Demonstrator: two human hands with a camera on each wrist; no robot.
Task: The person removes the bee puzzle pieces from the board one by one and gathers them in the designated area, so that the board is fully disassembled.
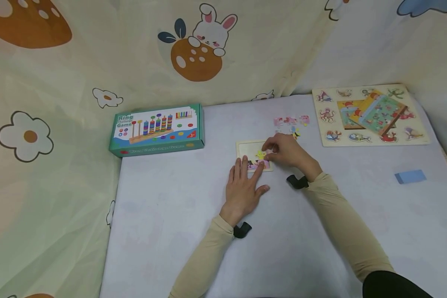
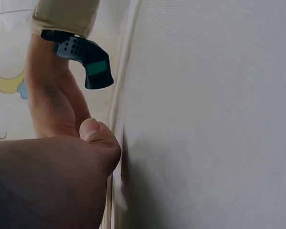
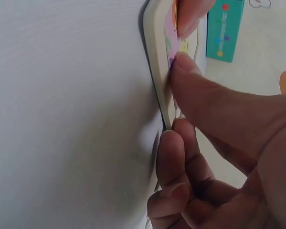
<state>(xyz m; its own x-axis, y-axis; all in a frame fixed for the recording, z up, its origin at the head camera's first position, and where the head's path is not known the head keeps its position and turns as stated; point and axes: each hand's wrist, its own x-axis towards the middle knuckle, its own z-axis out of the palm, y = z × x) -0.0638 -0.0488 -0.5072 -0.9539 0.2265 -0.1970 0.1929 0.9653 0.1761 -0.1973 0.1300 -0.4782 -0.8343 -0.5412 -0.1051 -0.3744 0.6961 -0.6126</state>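
Observation:
A small wooden puzzle tray point(image 1: 239, 147) with a pale rim lies on the table, several printed pieces point(image 1: 254, 164) along its near side. My left hand point(image 1: 242, 191) lies flat with spread, straight fingers, fingertips on the tray's near edge. At the tray's right side my right hand point(image 1: 286, 152) has a yellow puzzle piece point(image 1: 260, 154) between thumb and forefinger, just over the tray. In the right wrist view the thumb point(image 3: 200, 93) is at the printed surface inside the rim, the other fingers curled by the corner. The left wrist view shows the left thumb point(image 2: 103, 143) but hides its fingertips.
Loose pink puzzle pieces point(image 1: 285, 121) lie behind the right hand. A wooden sea-animal board point(image 1: 320, 138) with two picture puzzles point(image 1: 383, 111) on top is at the back right. A green game box point(image 1: 156, 130) stands at the back left, a blue block point(image 1: 411, 176) at the right.

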